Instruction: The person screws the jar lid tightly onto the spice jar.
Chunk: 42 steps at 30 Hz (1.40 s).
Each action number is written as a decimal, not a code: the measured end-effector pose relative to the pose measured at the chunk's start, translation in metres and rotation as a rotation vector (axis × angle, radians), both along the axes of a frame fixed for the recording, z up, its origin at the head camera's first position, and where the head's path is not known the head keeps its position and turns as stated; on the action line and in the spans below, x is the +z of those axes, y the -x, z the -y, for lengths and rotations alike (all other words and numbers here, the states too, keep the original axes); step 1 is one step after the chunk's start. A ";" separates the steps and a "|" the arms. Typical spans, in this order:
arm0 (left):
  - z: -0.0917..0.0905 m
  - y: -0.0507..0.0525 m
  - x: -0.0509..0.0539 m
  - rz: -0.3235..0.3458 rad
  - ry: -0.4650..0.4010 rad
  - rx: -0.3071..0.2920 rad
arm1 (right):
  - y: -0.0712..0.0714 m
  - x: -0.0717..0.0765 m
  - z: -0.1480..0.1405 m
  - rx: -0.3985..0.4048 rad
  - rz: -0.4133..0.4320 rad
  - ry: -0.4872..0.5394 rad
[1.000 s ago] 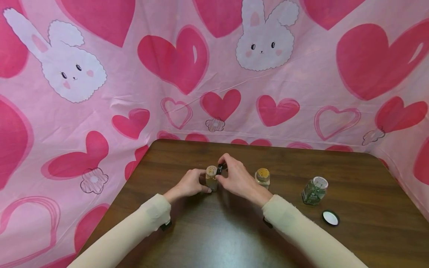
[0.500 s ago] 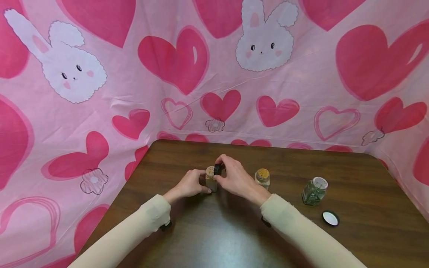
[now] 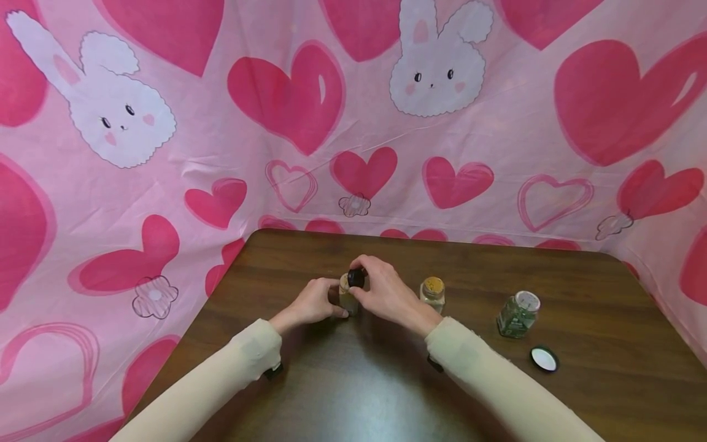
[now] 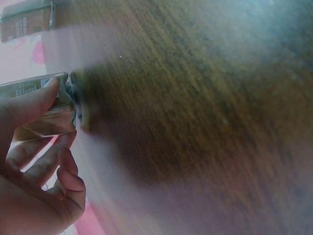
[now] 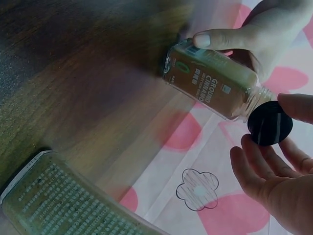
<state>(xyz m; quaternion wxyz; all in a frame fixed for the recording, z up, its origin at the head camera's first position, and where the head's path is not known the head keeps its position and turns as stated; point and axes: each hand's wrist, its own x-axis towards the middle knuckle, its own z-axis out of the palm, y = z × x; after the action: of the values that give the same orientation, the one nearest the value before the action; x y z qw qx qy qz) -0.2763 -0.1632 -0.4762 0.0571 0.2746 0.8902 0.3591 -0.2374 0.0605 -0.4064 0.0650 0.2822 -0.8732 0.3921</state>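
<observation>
- Cream cloth sleeves the left hand (image 3: 310, 301), which grips the square clear-glass cinnamon jar (image 5: 210, 81) from its left side, thumb near the base, fingers bent against the opposite face, the outer ones curled in.
- The cinnamon jar, brown powder inside, stands upright on the brown wood-grain table (image 3: 287, 252).
- At the cinnamon jar's mouth, a round black lid (image 5: 270, 123) sits tilted over the right edge, glass threads showing below; whether the two touch, I cannot tell.
- Just right of the cinnamon jar, the right hand (image 3: 386, 294) pinches that lid between thumb and fingertips.
- Farther right of the cinnamon jar, beyond that hand, stands a clear-glass jar with a yellow top (image 3: 433, 294).
- Well right of the cinnamon jar, a clear-glass jar of green flakes (image 3: 516, 318) stands near a dark-rimmed round lid with a white inside (image 3: 544, 359).
</observation>
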 end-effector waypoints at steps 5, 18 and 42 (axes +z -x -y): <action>0.013 0.027 -0.038 -0.005 -0.039 -0.049 | -0.001 0.001 0.002 0.009 -0.009 -0.016; 0.018 0.048 -0.066 -0.002 -0.004 -0.022 | 0.001 0.001 0.005 0.018 -0.018 -0.057; -0.009 -0.013 0.020 0.028 0.020 0.047 | 0.003 0.004 0.008 0.034 -0.060 -0.096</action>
<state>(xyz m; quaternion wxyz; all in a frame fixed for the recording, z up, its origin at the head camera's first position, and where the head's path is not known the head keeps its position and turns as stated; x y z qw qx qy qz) -0.2635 -0.1545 -0.4567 0.0637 0.2478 0.8992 0.3550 -0.2407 0.0521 -0.4021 0.0706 0.3114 -0.8836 0.3423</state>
